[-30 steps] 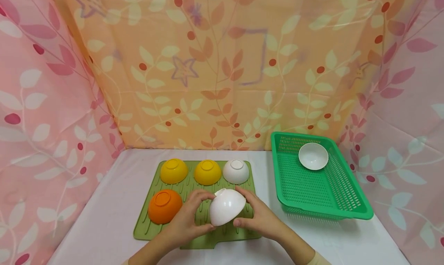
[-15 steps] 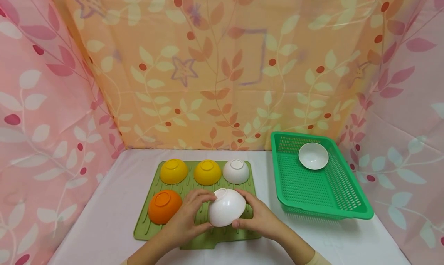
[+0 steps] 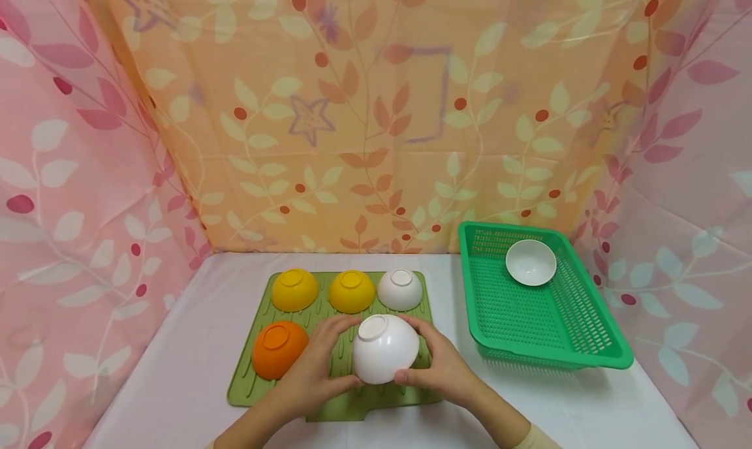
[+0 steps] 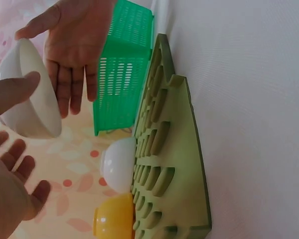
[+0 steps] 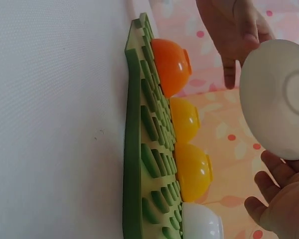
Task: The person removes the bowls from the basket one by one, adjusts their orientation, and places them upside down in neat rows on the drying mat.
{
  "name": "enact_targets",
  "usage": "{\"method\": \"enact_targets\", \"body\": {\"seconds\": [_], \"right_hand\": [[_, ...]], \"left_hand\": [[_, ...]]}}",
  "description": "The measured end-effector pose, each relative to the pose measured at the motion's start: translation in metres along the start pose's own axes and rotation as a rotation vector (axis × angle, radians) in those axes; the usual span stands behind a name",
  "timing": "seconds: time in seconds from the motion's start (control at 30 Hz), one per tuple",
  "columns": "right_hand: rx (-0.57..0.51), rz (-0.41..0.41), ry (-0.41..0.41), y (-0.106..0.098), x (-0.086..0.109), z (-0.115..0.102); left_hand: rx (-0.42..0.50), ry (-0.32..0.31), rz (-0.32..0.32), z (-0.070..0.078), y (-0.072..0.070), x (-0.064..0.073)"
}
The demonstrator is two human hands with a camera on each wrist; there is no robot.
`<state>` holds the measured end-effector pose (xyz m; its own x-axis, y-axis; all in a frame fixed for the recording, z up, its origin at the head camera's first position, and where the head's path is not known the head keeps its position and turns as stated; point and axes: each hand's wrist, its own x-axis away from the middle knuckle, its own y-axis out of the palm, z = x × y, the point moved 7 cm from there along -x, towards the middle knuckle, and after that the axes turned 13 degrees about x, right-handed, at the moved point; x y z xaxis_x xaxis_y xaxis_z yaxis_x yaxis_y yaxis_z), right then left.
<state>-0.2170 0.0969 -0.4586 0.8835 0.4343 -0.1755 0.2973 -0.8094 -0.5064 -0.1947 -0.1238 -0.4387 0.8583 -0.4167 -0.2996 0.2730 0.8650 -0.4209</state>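
A white bowl [image 3: 388, 351], tilted with its foot ring up and to the left, is held above the front of the green ribbed drying mat [image 3: 337, 410]. My left hand [image 3: 314, 371] grips it from the left; in the left wrist view its thumb reaches over the rim into the bowl [image 4: 46, 107]. From the right, my right hand [image 3: 443, 367] holds the other side between thumb and fingers. Upside down on the mat stand an orange bowl [image 3: 279, 351], two yellow bowls [image 3: 295, 292] and another white bowl [image 3: 401, 292].
A green perforated basket [image 3: 482, 335] stands on the right of the white-covered table [image 3: 158, 384], with one white bowl [image 3: 531, 263] upright inside near its back. Floral cloth [image 3: 364, 142] hangs behind and along both sides.
The held white bowl has turned in my hands, so its foot ring now faces more toward the head camera. Other bowls and the basket stay where they were.
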Motion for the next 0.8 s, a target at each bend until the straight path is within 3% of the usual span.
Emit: {"method": "enact_targets", "body": {"seconds": [0.13, 0.33, 0.6, 0.8], "right_hand": [[-0.013, 0.009, -0.04, -0.002, 0.001, -0.004], [-0.017, -0.007, -0.063, -0.001, 0.002, -0.003], [0.017, -0.092, -0.08, 0.005, 0.002, -0.005], [0.112, -0.087, -0.102, 0.003, 0.002, -0.007]], "left_hand": [[0.13, -0.114, -0.021, -0.009, -0.001, -0.002], [0.25, -0.144, -0.092, -0.015, 0.001, -0.002], [0.293, -0.171, -0.147, -0.017, 0.004, 0.0], [0.303, -0.195, -0.146, -0.018, 0.004, 0.0]]}}
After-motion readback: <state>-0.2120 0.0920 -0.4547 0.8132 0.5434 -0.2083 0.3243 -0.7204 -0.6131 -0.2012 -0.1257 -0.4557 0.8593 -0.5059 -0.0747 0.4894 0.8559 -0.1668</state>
